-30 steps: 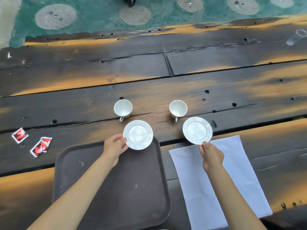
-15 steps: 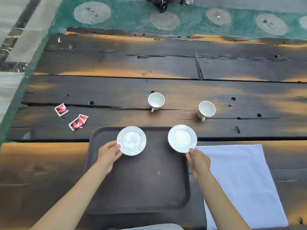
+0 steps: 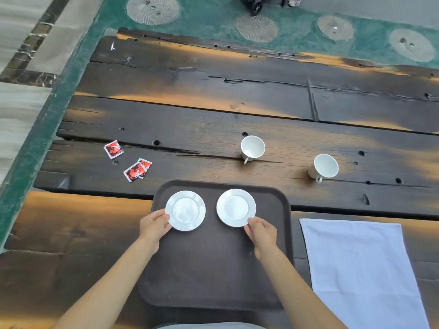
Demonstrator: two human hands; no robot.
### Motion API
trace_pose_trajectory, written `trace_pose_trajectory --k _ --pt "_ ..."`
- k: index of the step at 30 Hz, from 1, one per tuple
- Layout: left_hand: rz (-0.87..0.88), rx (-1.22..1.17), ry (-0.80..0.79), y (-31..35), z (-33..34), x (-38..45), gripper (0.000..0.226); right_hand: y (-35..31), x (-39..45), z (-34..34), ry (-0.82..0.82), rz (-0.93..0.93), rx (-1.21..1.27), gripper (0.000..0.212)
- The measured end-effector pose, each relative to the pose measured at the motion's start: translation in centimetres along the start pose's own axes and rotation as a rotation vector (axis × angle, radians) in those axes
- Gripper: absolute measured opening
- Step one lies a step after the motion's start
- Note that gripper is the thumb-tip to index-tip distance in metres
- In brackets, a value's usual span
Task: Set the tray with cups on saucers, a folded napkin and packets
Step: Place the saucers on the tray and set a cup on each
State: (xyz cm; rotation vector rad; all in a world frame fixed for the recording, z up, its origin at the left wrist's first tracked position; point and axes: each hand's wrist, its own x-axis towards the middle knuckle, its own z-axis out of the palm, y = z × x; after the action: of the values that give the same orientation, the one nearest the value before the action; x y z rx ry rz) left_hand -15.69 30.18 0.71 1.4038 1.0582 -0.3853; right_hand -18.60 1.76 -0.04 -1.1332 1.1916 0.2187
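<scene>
A dark brown tray [image 3: 213,276] lies on the wooden table in front of me. My left hand [image 3: 153,226] grips the near edge of a white saucer [image 3: 185,210] over the tray's far left part. A second white saucer [image 3: 236,207] is pinched at its near rim by my right hand [image 3: 261,232], over the tray's far middle. Two empty white cups stand on the table beyond the tray, one [image 3: 252,148] straight ahead and one [image 3: 325,166] further right. A white napkin [image 3: 363,269] lies flat to the right of the tray. Red packets [image 3: 137,169] and one more red packet [image 3: 113,149] lie to the left.
The table [image 3: 213,110] is made of dark, cracked planks with holes. Its left end borders green paving [image 3: 47,119] with round stone discs. A wheeled object [image 3: 255,5] stands on the ground beyond the far edge.
Both hands have carried the saucers from beside the cups back over the tray, and lowered them side by side onto its far part. My view has shifted left.
</scene>
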Motion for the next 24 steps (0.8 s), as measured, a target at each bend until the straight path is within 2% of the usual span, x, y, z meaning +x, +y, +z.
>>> trace_pose_trajectory --k 5,9,13,16,19,21,24 --pt "-0.003 0.076 0.022 0.0 -0.3 1.4 0.02 0.6 0.6 1.5 0.058 0.002 -0.023 0.003" --pt "0.07 0.308 0.148 -0.1 -0.4 1.2 0.024 0.8 1.0 1.4 0.131 -0.008 -0.094 0.011" --pt "0.148 0.462 0.159 0.2 -0.3 0.6 0.026 0.8 1.2 1.0 0.148 -0.012 -0.126 0.011" --pt "0.199 0.602 0.172 0.8 0.1 0.2 0.013 0.6 1.5 0.8 0.129 -0.025 -0.175 0.006" --pt "0.233 0.777 0.127 1.4 0.8 -0.2 0.023 0.0 1.5 0.4 0.097 -0.043 -0.231 0.018" --pt "0.247 0.93 0.097 2.1 1.9 -0.8 0.008 -0.8 1.7 0.0 0.069 -0.073 -0.231 0.027" --pt "0.352 1.053 0.103 3.7 4.9 -1.6 0.041 -3.3 2.3 -1.1 0.053 -0.117 -0.127 0.012"
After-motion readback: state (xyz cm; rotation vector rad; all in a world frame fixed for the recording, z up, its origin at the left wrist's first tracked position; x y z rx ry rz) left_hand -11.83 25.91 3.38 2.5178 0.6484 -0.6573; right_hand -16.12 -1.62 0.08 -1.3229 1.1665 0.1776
